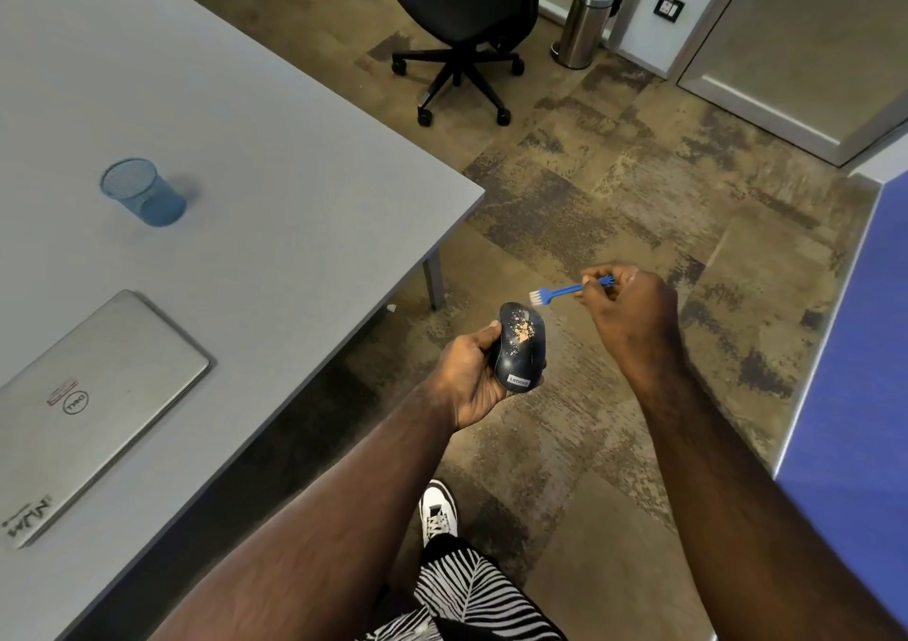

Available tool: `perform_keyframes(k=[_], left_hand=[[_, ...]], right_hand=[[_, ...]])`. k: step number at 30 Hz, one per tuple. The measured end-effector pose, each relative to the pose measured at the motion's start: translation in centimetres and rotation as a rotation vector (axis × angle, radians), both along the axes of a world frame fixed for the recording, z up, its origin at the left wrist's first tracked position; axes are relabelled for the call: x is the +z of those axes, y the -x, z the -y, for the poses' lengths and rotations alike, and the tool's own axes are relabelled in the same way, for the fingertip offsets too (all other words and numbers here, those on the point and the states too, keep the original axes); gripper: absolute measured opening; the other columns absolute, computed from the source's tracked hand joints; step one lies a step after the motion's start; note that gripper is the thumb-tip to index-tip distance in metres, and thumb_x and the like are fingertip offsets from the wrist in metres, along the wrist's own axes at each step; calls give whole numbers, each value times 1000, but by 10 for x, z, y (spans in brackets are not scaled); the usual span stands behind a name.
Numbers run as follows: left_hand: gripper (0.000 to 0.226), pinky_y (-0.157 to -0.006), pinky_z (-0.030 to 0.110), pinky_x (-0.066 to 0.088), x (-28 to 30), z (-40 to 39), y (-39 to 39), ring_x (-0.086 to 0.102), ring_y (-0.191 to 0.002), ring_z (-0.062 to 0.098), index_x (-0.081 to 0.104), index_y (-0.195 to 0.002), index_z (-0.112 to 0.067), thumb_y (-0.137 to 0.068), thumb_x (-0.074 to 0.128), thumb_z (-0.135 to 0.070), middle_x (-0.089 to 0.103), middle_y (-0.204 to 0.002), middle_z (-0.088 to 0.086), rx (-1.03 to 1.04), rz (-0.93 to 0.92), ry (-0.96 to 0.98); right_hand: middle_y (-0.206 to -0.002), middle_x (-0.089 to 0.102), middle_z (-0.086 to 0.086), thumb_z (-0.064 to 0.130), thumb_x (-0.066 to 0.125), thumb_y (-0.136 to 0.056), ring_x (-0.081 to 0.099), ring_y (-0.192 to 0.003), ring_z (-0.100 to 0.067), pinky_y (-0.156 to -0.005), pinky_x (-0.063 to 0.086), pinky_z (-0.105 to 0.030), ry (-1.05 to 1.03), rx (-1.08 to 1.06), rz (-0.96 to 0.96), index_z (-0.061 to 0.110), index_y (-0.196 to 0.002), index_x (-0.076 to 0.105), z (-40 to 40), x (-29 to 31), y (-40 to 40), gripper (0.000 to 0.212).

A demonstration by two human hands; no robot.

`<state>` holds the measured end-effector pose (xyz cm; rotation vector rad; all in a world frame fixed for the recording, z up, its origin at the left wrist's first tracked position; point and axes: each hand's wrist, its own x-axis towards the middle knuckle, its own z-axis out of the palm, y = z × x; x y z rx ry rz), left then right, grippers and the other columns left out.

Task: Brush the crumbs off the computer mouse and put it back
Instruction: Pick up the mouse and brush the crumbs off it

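Out over the carpeted floor (589,227), just off the table's corner, the computer mouse (522,345) is held up in the left hand (474,375), fingers wrapped round its left flank and underside, nothing resting on the table (255,139). Its long axis is run roughly from six to twelve o'clock, tilted a touch towards eleven: the scroll wheel end is pointed away from the person, the labelled tail end is turned back towards the body. A patch of pale crumbs (524,332) is seen spread across its top, thickest near the middle. At about one o'clock from the mouse, the small blue brush (565,290) is pinched by its handle in the right hand (629,306), fingers closed tight on it, the white bristles aimed down and left, hanging just above the mouse's front end, apart from it. Over at nine o'clock, a closed laptop (93,404) is laid flat on the table, and a blue mesh cup (142,191) is stood upright beyond it at about eleven.
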<state>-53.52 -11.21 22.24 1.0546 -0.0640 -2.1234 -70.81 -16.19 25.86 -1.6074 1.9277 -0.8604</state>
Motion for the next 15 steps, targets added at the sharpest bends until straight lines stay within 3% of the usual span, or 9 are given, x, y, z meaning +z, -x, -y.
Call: perform_keyframes(k=[2, 4, 7, 9, 11, 13, 15], left_hand=[[37, -82, 46, 49, -1, 0, 0, 60, -87, 32, 56, -108, -7, -103, 26, -29, 61, -102, 18, 5, -1, -3], [38, -83, 46, 48, -1, 0, -2, 60, -87, 32, 56, -109, -6, -103, 26, -29, 60, -104, 18, 22, -4, -11], [40, -82, 46, 48, -2, 4, -3, 59, -87, 32, 56, -108, -5, -103, 26, -30, 60, -104, 18, 35, 3, -25], [40, -83, 45, 48, -2, 6, -2, 59, -85, 31, 56, -106, -4, -103, 26, -31, 60, -103, 19, 35, 19, -33], [41, -82, 45, 49, -3, 7, 0, 59, -84, 29, 55, -107, -3, -103, 26, -32, 61, -102, 19, 24, 32, -39], [41, -81, 45, 49, -3, 7, 3, 59, -83, 29, 55, -109, -3, -103, 26, -32, 61, -102, 18, 21, 35, -45], [42, -81, 45, 49, -4, 7, 4, 59, -85, 29, 56, -110, -4, -103, 26, -33, 61, -103, 17, 28, 19, -60]], right_hand=[[-74, 74, 6, 24, 64, -91, 70, -61, -5, -47, 50, -9, 15, -65, 64, 18, -101, 73, 1, 6, 9, 16], [-70, 76, 6, 27, 64, -88, 76, -69, -14, -59, 63, -32, 8, -56, 216, 27, -94, 71, -5, 13, 14, 9], [-79, 78, 11, 26, 67, -86, 77, -73, -31, -65, 61, -55, -27, 97, 331, 32, -90, 71, -26, 18, 15, 8], [-82, 78, 13, 22, 69, -87, 77, -73, -25, -64, 63, -47, -55, 227, 327, 35, -90, 72, -40, 18, 13, 14], [-79, 77, 15, 16, 71, -86, 76, -72, -8, -63, 62, -27, -60, 294, 291, 37, -88, 71, -48, 14, 11, 21], [-74, 75, 16, 15, 71, -87, 75, -72, 0, -60, 58, -16, -42, 258, 241, 35, -88, 72, -48, 6, 11, 20], [-72, 73, 17, 19, 70, -89, 74, -70, 0, -55, 56, -14, -19, 143, 215, 31, -92, 72, -43, 0, 14, 13]])
